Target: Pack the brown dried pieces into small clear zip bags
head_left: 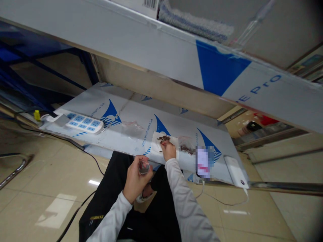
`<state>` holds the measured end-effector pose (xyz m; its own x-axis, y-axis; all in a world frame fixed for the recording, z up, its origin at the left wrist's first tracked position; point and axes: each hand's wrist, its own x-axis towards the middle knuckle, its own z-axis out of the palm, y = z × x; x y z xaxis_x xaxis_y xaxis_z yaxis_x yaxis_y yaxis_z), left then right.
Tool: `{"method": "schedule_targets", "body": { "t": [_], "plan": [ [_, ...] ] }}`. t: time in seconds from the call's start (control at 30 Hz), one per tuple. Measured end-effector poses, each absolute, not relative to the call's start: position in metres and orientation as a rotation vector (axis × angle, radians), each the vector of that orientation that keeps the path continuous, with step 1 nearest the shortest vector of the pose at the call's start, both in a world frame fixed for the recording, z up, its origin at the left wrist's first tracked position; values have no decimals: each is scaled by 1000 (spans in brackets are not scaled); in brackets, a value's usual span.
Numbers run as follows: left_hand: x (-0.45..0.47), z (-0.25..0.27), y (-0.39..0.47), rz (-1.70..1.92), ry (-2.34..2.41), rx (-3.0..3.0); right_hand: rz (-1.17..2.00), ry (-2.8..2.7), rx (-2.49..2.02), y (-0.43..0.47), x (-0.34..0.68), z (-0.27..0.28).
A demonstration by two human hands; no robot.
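Observation:
My left hand (136,176) is wrapped round a small clear plastic cup (144,167), held above my lap near the shelf's front edge. Out on the lower shelf, my right hand (168,150) has its fingertips pinched at a loose pile of small brown pieces (163,138), which look like screws or cloves. That pile lies on a white sheet of paper (156,155). Whether a piece sits between the fingertips is too small to see. Just right of the paper, a clear plastic bag (186,148) contains more brown pieces.
A white power strip (84,123) lies at the shelf's left end, near an empty clear bag (131,126). On the right are a phone (203,163) on a cable and a white power bank (236,171). An upper shelf (141,43) overhangs the back.

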<state>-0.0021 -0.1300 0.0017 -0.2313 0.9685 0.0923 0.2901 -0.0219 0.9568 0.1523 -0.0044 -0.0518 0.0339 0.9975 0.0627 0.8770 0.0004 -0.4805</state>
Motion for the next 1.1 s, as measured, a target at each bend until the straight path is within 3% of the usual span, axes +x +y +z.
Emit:
{"method": "schedule_targets", "body": {
  "t": [0.23,0.43,0.63,0.7,0.8,0.93,1.1],
  "plan": [
    [-17,-3,-130,1288,1635,1311,490,-2137,-1576,-34,169,-48],
    [-23,-5,-127,1304,1691,1345,467,-2178,-1552,-26,172,-51],
    [-16,2,-128,1256,1661,1430,486,-2084,-1470,-59,153,20],
    [-10,8,-128,1252,1598,1472,600,-2162,-1281,-84,141,51],
    [0,20,-129,1260,1492,1524,508,-2394,-1153,-109,122,81],
    [10,33,-133,1277,1458,1528,350,-2493,-1233,-115,114,86],
    [10,33,-140,1291,1428,1508,503,-2443,-1138,-126,125,81]
  ]
}}
